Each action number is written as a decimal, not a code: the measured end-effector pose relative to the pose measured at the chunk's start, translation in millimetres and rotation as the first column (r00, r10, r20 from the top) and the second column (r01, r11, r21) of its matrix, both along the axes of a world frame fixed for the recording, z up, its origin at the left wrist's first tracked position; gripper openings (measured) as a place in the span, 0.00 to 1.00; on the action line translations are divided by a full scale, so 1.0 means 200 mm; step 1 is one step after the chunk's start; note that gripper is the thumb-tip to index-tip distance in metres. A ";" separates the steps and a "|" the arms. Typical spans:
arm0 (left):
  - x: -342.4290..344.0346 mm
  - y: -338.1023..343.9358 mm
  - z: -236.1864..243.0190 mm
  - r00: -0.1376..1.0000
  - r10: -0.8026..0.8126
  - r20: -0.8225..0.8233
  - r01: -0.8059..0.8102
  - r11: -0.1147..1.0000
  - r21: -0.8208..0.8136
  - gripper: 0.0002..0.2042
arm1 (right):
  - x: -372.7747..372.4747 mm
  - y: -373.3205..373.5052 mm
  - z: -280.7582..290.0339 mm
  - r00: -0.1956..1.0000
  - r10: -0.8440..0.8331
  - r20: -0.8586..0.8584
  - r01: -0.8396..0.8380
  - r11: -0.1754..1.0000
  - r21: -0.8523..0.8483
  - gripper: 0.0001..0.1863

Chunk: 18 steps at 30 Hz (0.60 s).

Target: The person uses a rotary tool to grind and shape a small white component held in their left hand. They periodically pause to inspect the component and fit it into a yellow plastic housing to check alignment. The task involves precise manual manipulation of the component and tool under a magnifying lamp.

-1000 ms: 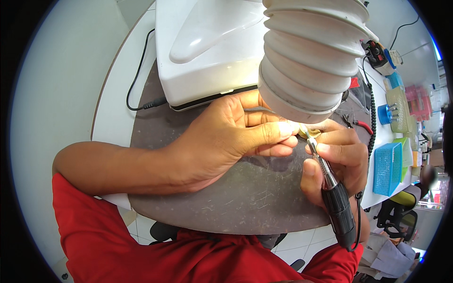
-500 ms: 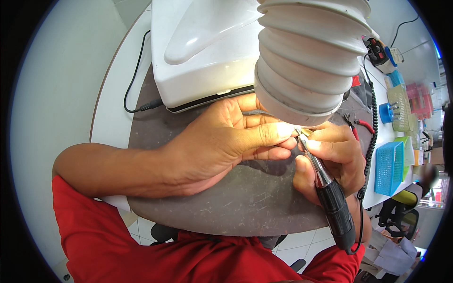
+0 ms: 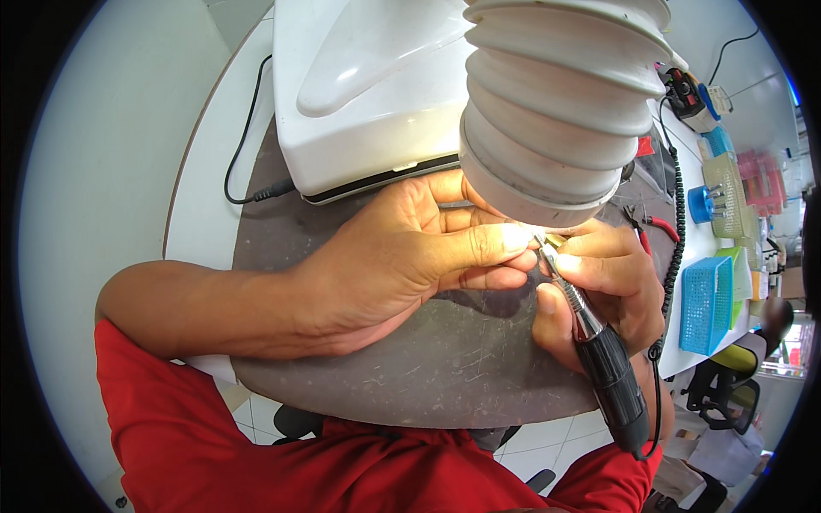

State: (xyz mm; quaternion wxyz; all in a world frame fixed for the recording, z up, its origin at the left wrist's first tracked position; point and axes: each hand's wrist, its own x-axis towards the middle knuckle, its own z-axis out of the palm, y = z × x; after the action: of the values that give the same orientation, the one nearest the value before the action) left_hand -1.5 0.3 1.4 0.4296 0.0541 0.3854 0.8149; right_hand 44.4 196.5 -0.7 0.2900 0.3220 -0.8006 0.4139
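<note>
My right hand (image 3: 603, 278) is closed round a rotary handpiece (image 3: 605, 372) with a black rear grip and a silver front, its tip pointing up and left. At that tip, my left hand (image 3: 436, 248) pinches something tiny between thumb and fingers; it is too small and too covered to name. A small gold-coloured piece (image 3: 556, 241) shows beside the right fingertips. A grey strip (image 3: 462, 204) shows between the left fingers. Both hands meet just below the mouth of a ribbed white hose (image 3: 560, 111), which hides part of the fingers.
A white machine (image 3: 376, 137) with a black cable (image 3: 244, 145) stands behind my left hand, on the grey mat (image 3: 410, 385). To the right are red-handled pliers (image 3: 660, 227), a coiled black cord (image 3: 676, 222), a blue basket (image 3: 706, 303) and a blue bur holder (image 3: 701, 204).
The handpiece and my right hand have shifted very slightly to the right and down. My left hand keeps its pinch in the same place.
</note>
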 end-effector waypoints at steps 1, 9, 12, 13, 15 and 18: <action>0.00 0.00 0.00 1.000 -0.001 0.000 0.001 1.000 0.000 0.16 | 0.00 0.00 0.00 1.000 0.011 0.005 -0.011 1.000 -0.005 0.14; 0.00 0.00 0.00 1.000 0.004 0.004 -0.004 1.000 0.011 0.16 | 0.02 0.02 0.00 0.996 0.036 0.086 -0.044 0.994 0.095 0.15; 0.00 -0.01 0.00 1.000 0.004 0.009 -0.004 1.000 0.008 0.16 | 0.02 0.03 0.00 0.996 0.040 0.080 -0.048 0.993 0.103 0.15; 0.00 0.00 0.01 1.000 0.002 0.011 -0.003 1.000 0.008 0.16 | 0.03 0.03 0.01 0.996 0.049 0.078 -0.057 0.993 0.107 0.15; 0.00 0.00 0.00 1.000 0.002 0.015 -0.002 1.000 0.014 0.16 | 0.03 0.02 0.01 0.996 0.012 0.092 -0.022 0.994 0.109 0.15; 0.00 -0.01 0.00 1.000 0.000 0.012 0.000 1.000 0.001 0.16 | 0.02 0.02 0.00 0.996 0.036 0.077 -0.044 0.994 0.102 0.14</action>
State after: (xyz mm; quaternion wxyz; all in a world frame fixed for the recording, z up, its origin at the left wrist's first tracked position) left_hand -1.4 -1.0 1.5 0.4320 0.0493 0.3825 0.8153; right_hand 48.9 201.0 -0.2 0.2341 0.3366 -0.8248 0.3894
